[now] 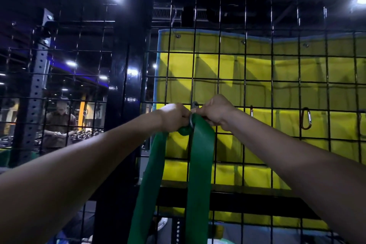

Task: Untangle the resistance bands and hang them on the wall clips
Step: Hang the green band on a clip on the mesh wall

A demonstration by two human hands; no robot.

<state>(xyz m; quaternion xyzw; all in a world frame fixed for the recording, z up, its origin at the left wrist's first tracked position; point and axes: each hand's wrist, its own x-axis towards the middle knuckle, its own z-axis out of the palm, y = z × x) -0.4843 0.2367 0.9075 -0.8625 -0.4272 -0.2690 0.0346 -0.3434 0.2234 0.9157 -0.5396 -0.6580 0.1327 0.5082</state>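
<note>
Hidden: fingertips of both hands are turned away toward the mesh; the grey clip [193, 114] shows only partly between them, its gate not visible.
Cut off: both strands of the green band [200, 164] run out of the bottom edge.
Left hand [174, 116]: fingers curled, gripping the bunched top of the band just left of the clip.
Right hand [216, 112]: fingers curled at the clip and band top; which one it pinches cannot be told.
Band: one, hanging in two strands from the clip on the black wire grid [245, 77].
Clips: three counted, the grey one, a thin one [251, 111] hard to make out, and a red carabiner [306, 118] far right.
Behind: yellow tarp [257, 69]; a person [59, 123] at far left.
</note>
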